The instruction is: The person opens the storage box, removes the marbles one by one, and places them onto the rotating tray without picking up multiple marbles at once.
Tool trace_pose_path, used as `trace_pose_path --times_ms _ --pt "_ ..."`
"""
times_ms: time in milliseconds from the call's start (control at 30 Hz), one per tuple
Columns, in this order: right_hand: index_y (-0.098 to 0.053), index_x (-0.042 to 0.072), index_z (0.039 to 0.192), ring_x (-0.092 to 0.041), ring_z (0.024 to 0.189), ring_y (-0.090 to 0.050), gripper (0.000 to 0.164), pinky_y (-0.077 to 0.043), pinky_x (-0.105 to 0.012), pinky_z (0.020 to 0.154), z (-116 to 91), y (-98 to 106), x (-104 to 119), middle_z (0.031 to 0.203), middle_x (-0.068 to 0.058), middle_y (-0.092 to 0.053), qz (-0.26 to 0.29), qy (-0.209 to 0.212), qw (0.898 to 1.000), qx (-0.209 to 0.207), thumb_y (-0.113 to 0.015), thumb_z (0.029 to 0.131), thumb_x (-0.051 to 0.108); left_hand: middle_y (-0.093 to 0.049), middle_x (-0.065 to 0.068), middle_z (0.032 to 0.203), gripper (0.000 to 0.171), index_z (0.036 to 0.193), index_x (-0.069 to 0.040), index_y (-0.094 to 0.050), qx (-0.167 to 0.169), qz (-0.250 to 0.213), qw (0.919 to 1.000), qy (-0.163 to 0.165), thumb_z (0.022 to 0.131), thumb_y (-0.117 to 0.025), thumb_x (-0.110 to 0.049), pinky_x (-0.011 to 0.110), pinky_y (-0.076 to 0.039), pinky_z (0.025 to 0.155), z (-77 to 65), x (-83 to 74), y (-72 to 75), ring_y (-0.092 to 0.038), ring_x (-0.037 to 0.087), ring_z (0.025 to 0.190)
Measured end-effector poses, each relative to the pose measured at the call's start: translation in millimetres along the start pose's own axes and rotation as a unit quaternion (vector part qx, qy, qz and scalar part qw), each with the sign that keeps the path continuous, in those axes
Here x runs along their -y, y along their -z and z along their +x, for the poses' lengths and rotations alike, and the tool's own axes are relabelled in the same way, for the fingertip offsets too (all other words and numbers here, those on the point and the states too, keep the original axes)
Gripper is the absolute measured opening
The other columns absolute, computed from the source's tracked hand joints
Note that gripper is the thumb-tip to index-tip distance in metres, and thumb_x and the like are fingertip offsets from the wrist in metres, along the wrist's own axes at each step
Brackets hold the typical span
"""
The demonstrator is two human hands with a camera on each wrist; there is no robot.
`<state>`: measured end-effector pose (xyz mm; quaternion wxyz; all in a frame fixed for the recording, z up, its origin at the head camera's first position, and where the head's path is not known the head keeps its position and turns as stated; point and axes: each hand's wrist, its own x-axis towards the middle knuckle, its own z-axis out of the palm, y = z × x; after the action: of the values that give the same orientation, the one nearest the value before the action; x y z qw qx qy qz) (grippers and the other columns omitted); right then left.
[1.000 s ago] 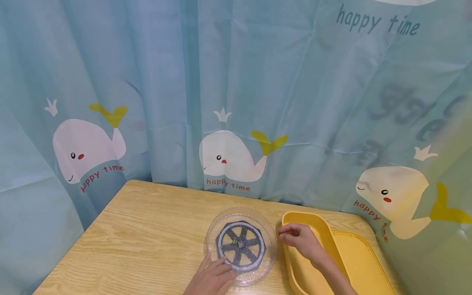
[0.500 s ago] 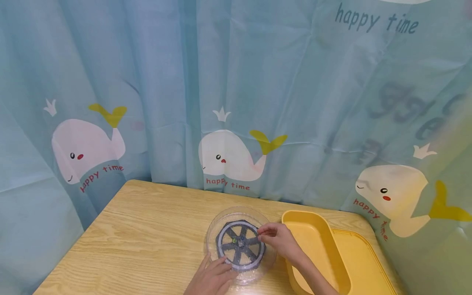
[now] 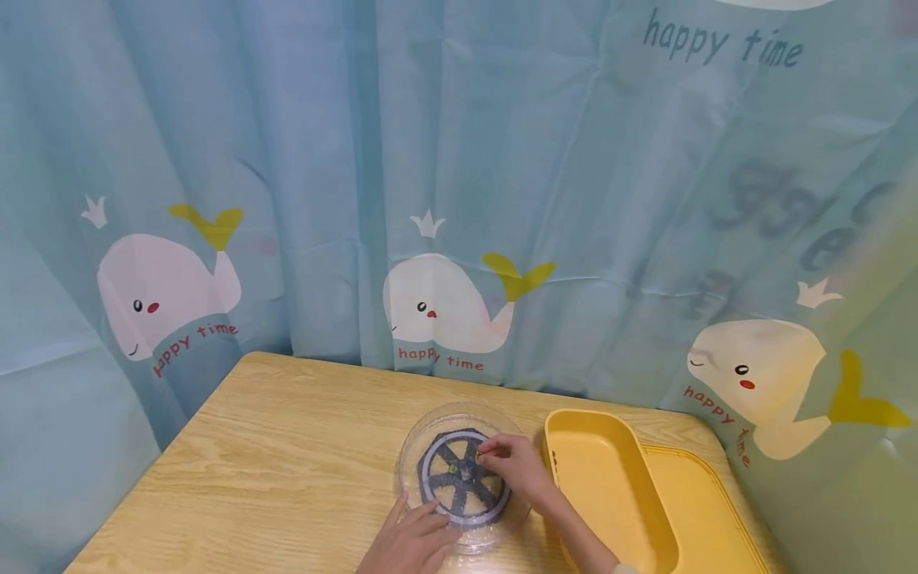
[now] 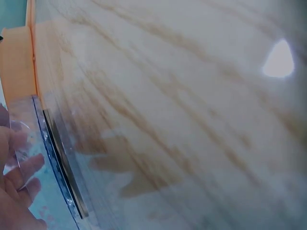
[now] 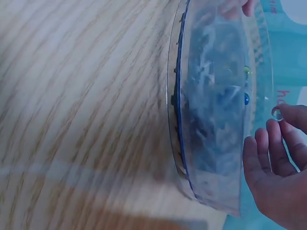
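Note:
A clear round plastic dish (image 3: pixel 407 454) stands on the table, with a dark six-spoked wheel pattern (image 3: pixel 439 481) showing in it. Near the pattern's centre sit a green marble (image 5: pixel 247 70) and a blue marble (image 5: pixel 247 98). My right hand (image 3: pixel 518 469) is over the dish's right half; in the right wrist view its thumb and forefinger pinch a small clear marble (image 5: pixel 277 114). The left hand (image 3: pixel 412 538) rests at the dish's near-left rim, fingers extended and spread over the edge. In the left wrist view the left fingers (image 4: pixel 29 165) lie along the clear wall.
Right of the dish stands a yellow rectangular box (image 3: pixel 610 486), and my right forearm crosses its near part. A flat yellow lid (image 3: pixel 706 502) lies beyond it to the right. A blue curtain (image 3: pixel 315 199) with whale prints hangs behind the wooden table (image 3: pixel 287 446).
My right hand has moved left from over the yellow box's edge to above the dish, beside the wheel's centre. The left hand has stayed at the rim.

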<state>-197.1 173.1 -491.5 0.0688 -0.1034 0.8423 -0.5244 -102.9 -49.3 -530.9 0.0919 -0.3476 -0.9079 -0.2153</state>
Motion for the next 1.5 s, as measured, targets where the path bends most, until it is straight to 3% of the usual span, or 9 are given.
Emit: trace_pose_path --times_ms 500,733,1033,1333,1500 --pt "-0.072 0.002 0.092 -0.014 0.074 -0.056 0.004 -0.050 -0.030 0.062 7.3 -20.8 -11.7 0.085 -0.003 -0.066 -0.041 -0.030 0.998 -0.027 -0.070 0.088 0.001 -0.069 -0.004 0.119 0.030 0.119 -0.024 -0.072 0.009 -0.011 0.9999 0.009 0.106 -0.046 -0.029 0.071 -0.037 0.094 -3.4 2.0 -1.7 -0.059 0.027 0.121" --pt "-0.072 0.002 0.092 -0.014 0.074 -0.057 0.005 -0.050 -0.029 0.062 7.9 -21.4 -8.4 0.085 -0.003 -0.067 -0.044 -0.044 0.998 -0.029 -0.069 0.089 0.001 -0.070 -0.004 0.117 0.029 0.117 -0.024 -0.073 -0.008 -0.014 0.9998 0.007 0.107 -0.046 -0.029 0.071 -0.038 0.093 -3.7 1.4 -3.2 -0.060 0.026 0.120" --pt "-0.071 0.002 0.091 -0.014 0.074 -0.056 0.005 -0.050 -0.029 0.062 9.6 -21.3 -10.8 0.084 -0.002 -0.066 -0.049 -0.043 0.997 -0.030 -0.069 0.088 0.000 -0.070 -0.004 0.118 0.030 0.117 -0.024 -0.073 0.002 -0.013 0.9999 0.009 0.106 -0.046 -0.030 0.071 -0.039 0.093 -1.6 0.8 -0.6 -0.059 0.026 0.120" --pt "-0.071 0.001 0.091 -0.014 0.074 -0.057 0.005 -0.051 -0.031 0.063 10.1 -21.8 -9.9 0.084 -0.003 -0.067 -0.050 -0.046 0.997 -0.031 -0.068 0.088 -0.001 -0.071 -0.004 0.113 0.024 0.113 -0.023 -0.074 -0.043 0.007 0.9987 -0.026 0.104 -0.052 -0.024 0.070 -0.043 0.088 -1.7 2.5 -4.1 -0.062 0.026 0.115" --pt "-0.071 0.000 0.091 -0.014 0.073 -0.058 0.004 -0.051 -0.030 0.061 10.2 -21.5 -8.3 0.084 -0.003 -0.066 -0.044 -0.052 0.997 -0.031 -0.069 0.089 0.001 -0.071 -0.004 0.114 0.024 0.114 -0.024 -0.074 -0.041 -0.001 0.9989 -0.024 0.104 -0.052 -0.025 0.071 -0.042 0.089 -1.2 3.3 -5.4 -0.062 0.026 0.116"
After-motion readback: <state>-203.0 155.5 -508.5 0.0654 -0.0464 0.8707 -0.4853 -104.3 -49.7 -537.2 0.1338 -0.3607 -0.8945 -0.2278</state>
